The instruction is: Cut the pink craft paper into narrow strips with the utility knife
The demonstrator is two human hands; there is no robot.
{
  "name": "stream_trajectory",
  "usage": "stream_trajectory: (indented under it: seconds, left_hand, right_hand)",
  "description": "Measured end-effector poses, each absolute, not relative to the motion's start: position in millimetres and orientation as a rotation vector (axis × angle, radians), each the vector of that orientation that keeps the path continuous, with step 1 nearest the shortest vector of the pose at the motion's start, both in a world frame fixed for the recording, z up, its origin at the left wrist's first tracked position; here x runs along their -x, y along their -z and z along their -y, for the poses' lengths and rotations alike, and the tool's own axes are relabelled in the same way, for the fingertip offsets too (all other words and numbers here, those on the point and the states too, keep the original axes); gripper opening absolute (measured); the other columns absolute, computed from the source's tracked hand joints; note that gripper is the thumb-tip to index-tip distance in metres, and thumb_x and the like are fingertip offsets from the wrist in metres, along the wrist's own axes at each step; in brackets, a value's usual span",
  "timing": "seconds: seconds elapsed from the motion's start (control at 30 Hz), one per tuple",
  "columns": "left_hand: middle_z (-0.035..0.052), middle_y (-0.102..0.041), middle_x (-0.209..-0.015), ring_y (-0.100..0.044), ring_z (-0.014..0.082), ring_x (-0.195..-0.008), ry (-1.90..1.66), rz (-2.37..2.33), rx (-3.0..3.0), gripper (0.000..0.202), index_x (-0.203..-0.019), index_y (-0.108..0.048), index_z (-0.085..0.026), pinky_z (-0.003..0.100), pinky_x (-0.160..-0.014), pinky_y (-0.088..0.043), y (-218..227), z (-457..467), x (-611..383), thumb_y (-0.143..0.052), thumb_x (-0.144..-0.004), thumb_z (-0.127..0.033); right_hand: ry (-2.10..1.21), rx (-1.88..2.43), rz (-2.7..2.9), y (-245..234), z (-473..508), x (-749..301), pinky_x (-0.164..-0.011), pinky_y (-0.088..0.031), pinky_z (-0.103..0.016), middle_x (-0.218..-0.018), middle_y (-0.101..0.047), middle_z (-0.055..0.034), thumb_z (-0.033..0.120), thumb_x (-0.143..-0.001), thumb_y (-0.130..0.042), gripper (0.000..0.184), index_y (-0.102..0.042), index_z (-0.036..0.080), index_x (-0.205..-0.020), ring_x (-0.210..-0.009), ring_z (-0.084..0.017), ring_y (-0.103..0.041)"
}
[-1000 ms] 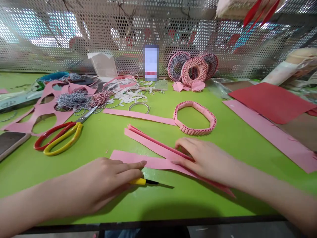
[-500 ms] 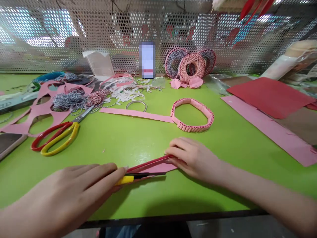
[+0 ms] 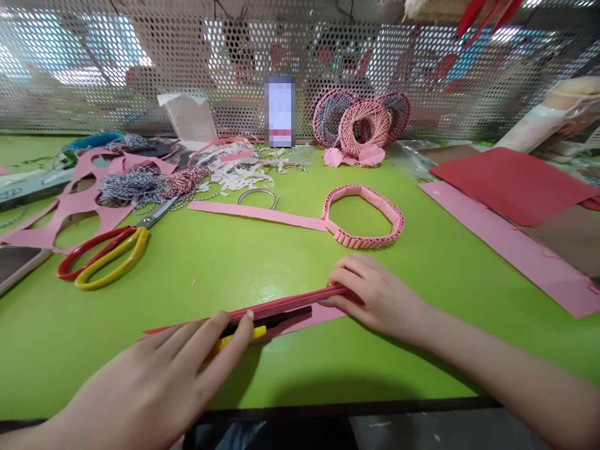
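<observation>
My left hand [image 3: 159, 365] is closed around a utility knife [image 3: 260, 333] with a yellow handle and a long dark blade. Its fingers also rest along a folded red and pink paper strip [image 3: 285, 304], whose red tip shows past the knuckles on the left. The strip's right part is pinched by my right hand [image 3: 368, 289], thumb below and fingers above. Pink paper [image 3: 316, 317] lies under the blade, between the hands. Beyond them sits a corrugated pink paper ring [image 3: 363, 242], with a flat pink strip [image 3: 257, 214] running left from it.
Red-and-yellow scissors [image 3: 112, 253] lie at left near cut pink paper [image 3: 79, 203] and twisted cord [image 3: 129, 185]. A metal ring [image 3: 274, 201], white paper shreds [image 3: 239, 169] and a phone [image 3: 280, 112] are farther back. Woven rings [image 3: 363, 128] lean on the mesh; red sheets [image 3: 510, 181] lie right.
My left hand has shifted slightly left, its fingers now over the strip, and the knife has tilted upward at its tip. My right hand has moved slightly right, still pinching the strip.
</observation>
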State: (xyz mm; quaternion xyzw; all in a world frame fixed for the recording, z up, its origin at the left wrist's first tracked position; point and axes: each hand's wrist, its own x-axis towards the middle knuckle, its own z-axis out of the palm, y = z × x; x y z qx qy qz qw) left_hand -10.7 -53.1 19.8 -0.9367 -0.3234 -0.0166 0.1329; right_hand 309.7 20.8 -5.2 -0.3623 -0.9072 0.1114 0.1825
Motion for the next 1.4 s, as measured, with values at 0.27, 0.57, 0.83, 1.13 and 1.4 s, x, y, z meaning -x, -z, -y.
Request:
stream_trajectory:
  seconds: [0.27,0.57,0.83,1.13,1.4]
  left_hand:
    - [0.0128,-0.073,-0.108,-0.071,0.0292,-0.082,0.037,1.013,2.684,0.088,-0.156,0.002,-0.02,0.037,-0.063,-0.055,-18.7,47.3,0.4,-0.03,-0.077,0.003]
    - [0.0128,-0.069,-0.114,-0.069,0.0297,-0.093,-0.199,0.981,2.614,0.073,-0.146,-0.039,-0.022,0.037,-0.074,-0.056,-22.8,54.4,-6.5,-0.038,-0.078,0.003]
    - [0.0151,-0.07,-0.108,-0.068,0.029,-0.08,-0.218,0.882,2.628,0.077,-0.143,-0.042,-0.016,0.038,-0.063,-0.054,-25.0,47.2,-1.4,-0.038,-0.07,0.007]
    - [0.0144,-0.068,-0.11,-0.066,0.0293,-0.081,-0.191,0.939,2.698,0.096,-0.15,-0.027,-0.016,0.038,-0.065,-0.053,-30.8,48.0,4.9,-0.04,-0.057,0.004]
    - [0.0102,-0.069,-0.104,-0.067,0.0252,-0.076,-0.248,0.958,2.682,0.074,-0.144,-0.037,-0.019,0.034,-0.059,-0.051,-36.2,44.3,5.8,-0.036,-0.074,0.005]
  right_hand:
    - [-0.352,1.036,2.592,0.8,-19.4,-310.2,-0.071,-0.042,-0.032,-0.088,-0.055,-0.0075,0.029,-0.097,-0.053,0.019,-0.06,0.015,-0.086,-0.08,-0.02,-0.05]
    - [-0.264,0.971,2.589,5.1,-20.6,-309.1,-0.068,-0.04,-0.032,-0.085,-0.054,-0.0081,0.029,-0.097,-0.052,0.022,-0.063,0.014,-0.086,-0.076,-0.02,-0.049]
    - [-0.283,0.979,2.585,4.0,-20.8,-309.6,-0.068,-0.04,-0.033,-0.086,-0.054,-0.0084,0.03,-0.098,-0.051,0.023,-0.062,0.013,-0.087,-0.077,-0.02,-0.048]
    - [-0.284,0.98,2.588,5.6,-20.0,-311.7,-0.069,-0.04,-0.033,-0.087,-0.054,-0.008,0.026,-0.095,-0.056,0.015,-0.061,0.013,-0.089,-0.077,-0.02,-0.048]
    - [-0.282,0.976,2.586,5.8,-19.7,-311.5,-0.069,-0.04,-0.032,-0.087,-0.053,-0.0076,0.026,-0.096,-0.055,0.015,-0.06,0.014,-0.089,-0.078,-0.02,-0.048]
